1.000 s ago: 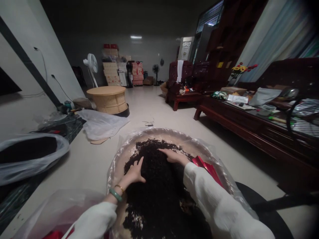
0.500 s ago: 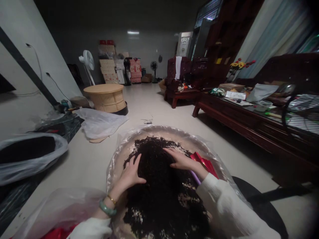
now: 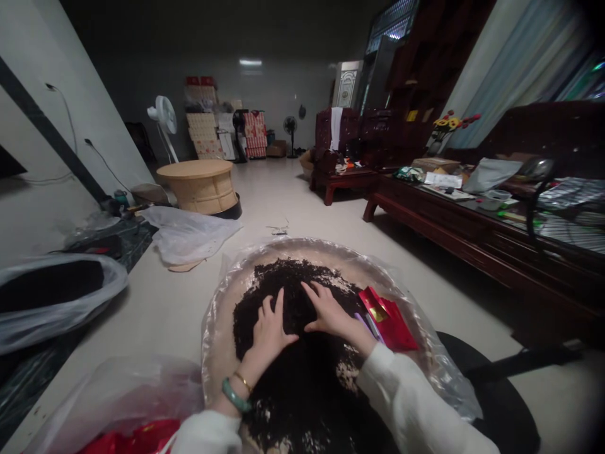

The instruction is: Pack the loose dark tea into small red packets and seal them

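Observation:
A heap of dark, shredded tea-like leaves (image 3: 312,384) is spread over a round tray (image 3: 222,302) lined with clear plastic. My left hand (image 3: 270,331) rests on or just over the left of the heap, fingers spread, a green bangle (image 3: 235,395) at its wrist. Across from it, my right hand (image 3: 328,312) has its fingers apart over the upper right of the heap. Neither hand holds anything that I can see. Red foil packets (image 3: 390,321) and a thin purple-handled item (image 3: 363,323) lie on the tray beside my right wrist.
At left is an open plastic bag (image 3: 108,296) of dark material. Another clear bag (image 3: 123,391) with red packets sits at lower left. A woven round table (image 3: 198,186) stands ahead; a long dark wooden table (image 3: 449,239) runs along the right. A black round base (image 3: 510,403) is at lower right.
My hands have drawn closer together over the leaves, the left moving right. The red packets and purple-handled item show more fully beside my right wrist. The view has shifted slightly.

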The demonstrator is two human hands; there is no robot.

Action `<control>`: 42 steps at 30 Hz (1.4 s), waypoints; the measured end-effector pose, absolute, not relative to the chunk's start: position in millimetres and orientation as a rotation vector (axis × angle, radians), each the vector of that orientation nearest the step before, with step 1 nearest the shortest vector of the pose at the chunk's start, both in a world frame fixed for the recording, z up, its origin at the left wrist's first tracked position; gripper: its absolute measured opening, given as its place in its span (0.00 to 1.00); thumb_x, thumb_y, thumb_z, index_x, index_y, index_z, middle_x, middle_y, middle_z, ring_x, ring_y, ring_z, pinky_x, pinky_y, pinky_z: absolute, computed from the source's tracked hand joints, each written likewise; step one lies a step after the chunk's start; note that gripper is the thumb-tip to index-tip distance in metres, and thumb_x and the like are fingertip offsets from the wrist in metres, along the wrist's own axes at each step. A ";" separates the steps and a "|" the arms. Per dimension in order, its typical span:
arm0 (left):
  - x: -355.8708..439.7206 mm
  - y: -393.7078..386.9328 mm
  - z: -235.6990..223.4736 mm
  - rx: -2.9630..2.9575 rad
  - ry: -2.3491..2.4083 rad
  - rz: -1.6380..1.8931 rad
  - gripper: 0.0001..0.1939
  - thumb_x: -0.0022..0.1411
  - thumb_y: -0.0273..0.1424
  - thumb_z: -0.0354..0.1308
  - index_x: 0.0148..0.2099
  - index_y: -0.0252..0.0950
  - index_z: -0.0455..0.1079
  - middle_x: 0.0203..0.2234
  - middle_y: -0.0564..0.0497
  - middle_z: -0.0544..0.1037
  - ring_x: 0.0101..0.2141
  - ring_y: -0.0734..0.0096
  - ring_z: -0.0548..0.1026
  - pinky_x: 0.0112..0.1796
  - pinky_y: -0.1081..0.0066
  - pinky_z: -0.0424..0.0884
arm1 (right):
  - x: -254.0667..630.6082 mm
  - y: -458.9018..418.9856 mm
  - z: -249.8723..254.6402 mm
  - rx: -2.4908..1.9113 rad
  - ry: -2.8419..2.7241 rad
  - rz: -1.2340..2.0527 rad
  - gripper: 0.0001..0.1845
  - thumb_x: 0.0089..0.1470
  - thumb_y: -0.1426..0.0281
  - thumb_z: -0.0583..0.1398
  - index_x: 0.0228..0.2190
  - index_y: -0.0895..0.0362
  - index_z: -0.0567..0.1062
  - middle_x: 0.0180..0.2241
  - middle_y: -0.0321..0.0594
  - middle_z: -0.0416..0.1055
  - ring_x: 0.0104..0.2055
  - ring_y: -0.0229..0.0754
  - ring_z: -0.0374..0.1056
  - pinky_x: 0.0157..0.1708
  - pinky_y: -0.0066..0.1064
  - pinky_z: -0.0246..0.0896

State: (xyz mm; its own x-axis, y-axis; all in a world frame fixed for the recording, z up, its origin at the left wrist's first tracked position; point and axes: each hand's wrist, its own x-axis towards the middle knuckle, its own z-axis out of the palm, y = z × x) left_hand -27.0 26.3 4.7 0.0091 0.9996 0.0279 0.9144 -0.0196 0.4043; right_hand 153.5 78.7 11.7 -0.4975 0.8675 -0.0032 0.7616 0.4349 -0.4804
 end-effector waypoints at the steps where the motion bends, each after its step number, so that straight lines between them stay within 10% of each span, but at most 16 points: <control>1: -30.3 36.1 12.4 2.022 2.009 0.371 0.63 0.36 0.34 0.73 0.68 0.42 0.37 0.62 0.34 0.49 0.58 0.37 0.59 0.50 0.52 0.66 | 151.2 88.6 16.7 -1.409 -2.511 0.654 0.69 0.28 0.66 0.74 0.65 0.52 0.43 0.65 0.57 0.39 0.65 0.64 0.40 0.58 0.52 0.49; 6: -42.5 71.1 30.8 2.095 1.783 0.242 0.60 0.31 0.35 0.74 0.66 0.39 0.48 0.58 0.36 0.58 0.54 0.40 0.65 0.49 0.55 0.66 | 130.9 121.4 27.1 -1.257 -2.746 0.757 0.70 0.24 0.64 0.74 0.64 0.53 0.46 0.65 0.57 0.44 0.63 0.64 0.45 0.57 0.52 0.49; 12: -39.3 57.1 13.8 2.117 1.692 0.471 0.36 0.44 0.29 0.67 0.56 0.40 0.62 0.46 0.47 0.68 0.46 0.60 0.72 0.47 0.65 0.68 | 134.3 97.3 29.5 -1.136 -2.677 0.487 0.40 0.37 0.73 0.70 0.54 0.57 0.67 0.50 0.48 0.66 0.50 0.52 0.61 0.50 0.42 0.60; 26: -14.0 36.7 21.3 2.034 1.751 0.798 0.16 0.51 0.22 0.58 0.45 0.37 0.69 0.39 0.49 0.77 0.40 0.64 0.76 0.44 0.66 0.71 | 138.0 68.4 42.2 -1.152 -2.344 0.579 0.18 0.44 0.82 0.63 0.39 0.57 0.76 0.36 0.40 0.73 0.39 0.43 0.69 0.40 0.32 0.64; 42: -39.3 12.4 -16.3 1.895 1.887 0.436 0.67 0.32 0.32 0.73 0.68 0.41 0.35 0.61 0.34 0.50 0.59 0.39 0.57 0.52 0.52 0.62 | 166.5 59.4 -3.0 -1.440 -2.371 0.805 0.72 0.26 0.73 0.74 0.65 0.47 0.39 0.62 0.53 0.46 0.61 0.59 0.50 0.55 0.49 0.56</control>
